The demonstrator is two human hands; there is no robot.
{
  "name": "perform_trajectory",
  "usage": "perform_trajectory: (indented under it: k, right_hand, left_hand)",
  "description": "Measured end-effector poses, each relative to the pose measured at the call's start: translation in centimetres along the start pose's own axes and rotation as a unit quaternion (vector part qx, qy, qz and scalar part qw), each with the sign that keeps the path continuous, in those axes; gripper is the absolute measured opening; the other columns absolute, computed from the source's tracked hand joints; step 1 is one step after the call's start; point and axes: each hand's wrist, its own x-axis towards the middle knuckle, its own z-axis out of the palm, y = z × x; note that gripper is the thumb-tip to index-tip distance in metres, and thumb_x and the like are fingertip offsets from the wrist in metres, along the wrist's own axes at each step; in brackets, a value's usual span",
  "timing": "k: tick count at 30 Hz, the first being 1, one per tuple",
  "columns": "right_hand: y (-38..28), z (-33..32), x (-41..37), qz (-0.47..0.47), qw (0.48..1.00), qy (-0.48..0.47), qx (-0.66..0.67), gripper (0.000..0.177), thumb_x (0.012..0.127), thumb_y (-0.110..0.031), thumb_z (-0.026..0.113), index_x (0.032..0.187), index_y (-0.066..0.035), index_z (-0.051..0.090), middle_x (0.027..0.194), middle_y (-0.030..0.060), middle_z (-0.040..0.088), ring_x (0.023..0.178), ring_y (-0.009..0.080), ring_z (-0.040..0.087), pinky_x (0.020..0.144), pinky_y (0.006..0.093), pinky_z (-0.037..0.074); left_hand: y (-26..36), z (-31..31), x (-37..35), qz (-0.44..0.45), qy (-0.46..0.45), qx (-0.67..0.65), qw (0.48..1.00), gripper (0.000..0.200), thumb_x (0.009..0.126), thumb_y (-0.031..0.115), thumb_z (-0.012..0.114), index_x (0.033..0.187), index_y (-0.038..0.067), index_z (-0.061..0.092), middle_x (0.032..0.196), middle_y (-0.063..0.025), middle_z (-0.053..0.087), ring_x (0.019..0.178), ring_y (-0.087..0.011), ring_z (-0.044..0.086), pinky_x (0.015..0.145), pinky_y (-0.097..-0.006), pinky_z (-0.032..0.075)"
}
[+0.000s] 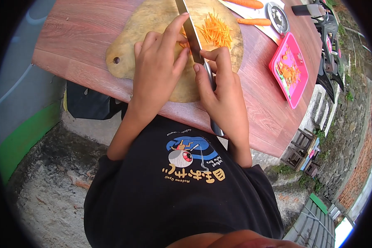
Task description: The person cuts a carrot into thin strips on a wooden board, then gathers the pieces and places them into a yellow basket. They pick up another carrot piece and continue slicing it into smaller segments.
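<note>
My right hand (224,80) is closed round the handle of a kitchen knife (191,33), its thumb and forefinger near the base of the blade. The blade points away from me across a round wooden cutting board (153,25). Left of the blade, my left hand (158,68) has its fingers bent over some carrot pieces (184,44), mostly hidden beneath them. Its forefinger reaches up against the blade's side. To the right of the knife lies a pile of thin carrot strips (216,30) on the board.
Two whole carrots (254,21) lie beyond the board, beside a round metal-rimmed dish (278,17). A pink tray (302,84) with carrot peelings and a peeler stands to the right on the wooden table (260,107). A dark bottle (306,10) is at the far right.
</note>
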Motion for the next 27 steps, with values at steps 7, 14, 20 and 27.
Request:
perform_trajectory:
  k: [7,14,20,27]
  right_hand:
    - [0.25,0.41,-0.09,-0.017,1.000,0.011,-0.006,0.020,0.098,-0.003,0.059,0.114,0.001,0.048,0.087,0.0300,0.066,0.080,0.0496,0.066,0.066,0.0519,0.049]
    - [-0.23,0.23,-0.08,0.016,1.000,0.004,-0.001,0.020,0.099,-0.005,0.060,0.113,0.002,0.046,0.093,0.0302,0.068,0.080,0.0493,0.067,0.066,0.0496,0.051]
    - [-0.15,0.24,-0.10,0.023,1.000,0.002,-0.007,0.021,0.099,-0.005,0.060,0.113,0.001,0.046,0.095,0.0298,0.069,0.079,0.0492,0.067,0.066,0.0488,0.051]
    - [-0.09,0.22,-0.07,0.021,1.000,0.004,-0.001,0.022,0.099,-0.004,0.060,0.114,0.001,0.046,0.087,0.0292,0.067,0.076,0.0480,0.067,0.064,0.0480,0.050]
  left_hand:
    - [-0.06,0.03,-0.03,0.003,0.003,0.001,1.000,0.070,0.084,0.005,0.075,0.148,0.018,0.049,0.094,-0.0015,0.073,0.096,-0.0221,0.063,0.095,-0.0409,0.042]
    - [-0.17,0.09,0.04,-0.002,0.002,-0.007,1.000,0.068,0.084,0.005,0.075,0.147,0.018,0.051,0.090,-0.0013,0.071,0.095,-0.0220,0.064,0.093,-0.0403,0.043]
    - [-0.37,0.29,0.08,0.020,0.017,-0.007,1.000,0.063,0.086,0.010,0.073,0.145,0.018,0.052,0.086,0.0030,0.072,0.090,-0.0197,0.061,0.086,-0.0399,0.039]
    - [-0.13,0.22,0.12,0.014,0.008,0.005,1.000,0.065,0.085,0.008,0.074,0.146,0.019,0.052,0.086,0.0019,0.070,0.091,-0.0203,0.062,0.088,-0.0406,0.040]
